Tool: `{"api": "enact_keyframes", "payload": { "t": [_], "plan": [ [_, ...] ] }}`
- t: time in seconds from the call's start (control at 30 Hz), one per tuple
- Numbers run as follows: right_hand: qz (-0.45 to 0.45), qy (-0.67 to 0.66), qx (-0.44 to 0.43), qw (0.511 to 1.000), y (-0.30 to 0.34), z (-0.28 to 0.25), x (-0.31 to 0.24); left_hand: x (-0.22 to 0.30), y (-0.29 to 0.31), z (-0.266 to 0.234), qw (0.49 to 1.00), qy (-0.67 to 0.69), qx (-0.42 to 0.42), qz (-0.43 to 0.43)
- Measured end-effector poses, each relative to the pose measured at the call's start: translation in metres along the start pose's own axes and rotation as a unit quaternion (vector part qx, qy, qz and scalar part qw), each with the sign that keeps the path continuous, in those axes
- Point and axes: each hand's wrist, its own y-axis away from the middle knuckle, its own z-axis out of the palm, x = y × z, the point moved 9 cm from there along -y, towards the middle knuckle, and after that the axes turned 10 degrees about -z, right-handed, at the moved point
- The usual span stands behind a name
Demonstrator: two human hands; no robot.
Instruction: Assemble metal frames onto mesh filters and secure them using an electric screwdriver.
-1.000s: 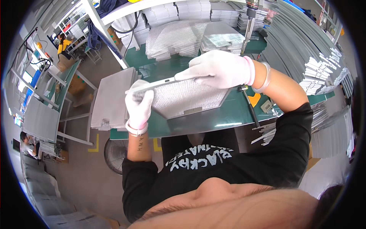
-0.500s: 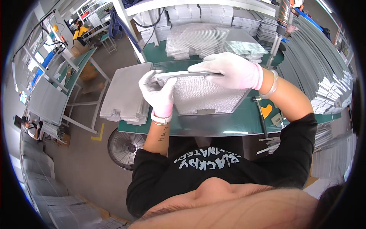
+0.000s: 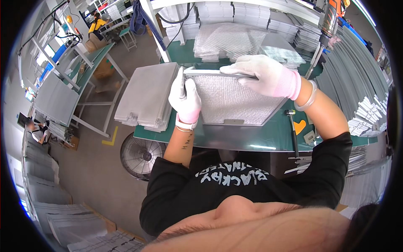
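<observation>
Over the bench, the panel slopes toward us from our grip, long axis apparently along the bench's front; left hand pinches its far-left corner, right hand clasps its top edge.

At twelve o'clock I read a rectangular silver metallic panel, finely streaked with lines inside a pale grey frame. My left grip and right grip both show white fabric gloves with pale pink cuffs. Beneath, my view gives a glossy green flat worktop. At ten o'clock I get a light grey stack of flat sheets; at two, long curved grey slats striped with darker lines and white-tipped. At three I pick out a black-handled hammer and a yellow-orange plastic scraper-like piece. At six, a black fabric T-shirt bears pale blue-white lettering.
</observation>
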Motion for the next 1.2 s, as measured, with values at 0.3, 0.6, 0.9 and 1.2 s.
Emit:
{"api": "enact_keyframes", "payload": {
  "t": [0.3,0.6,0.9,1.2],
  "plan": [
    [0.038,-0.022,-0.022,0.999,0.001,0.003,0.004,-0.021,-0.007,0.001,0.98,0.186,-0.019,-0.07],
    [-0.002,-0.006,0.003,1.0,0.002,0.003,0.005,-0.03,-0.012,0.005,0.97,0.213,-0.088,-0.079],
    [0.012,0.28,0.212,0.936,0.065,-0.036,-0.043,-0.045,-0.008,0.017,0.967,0.202,-0.147,-0.052],
    [0.623,0.275,0.008,0.732,0.358,0.113,-0.006,-0.008,-0.042,0.033,0.974,0.151,-0.161,-0.06]
  ]
}}
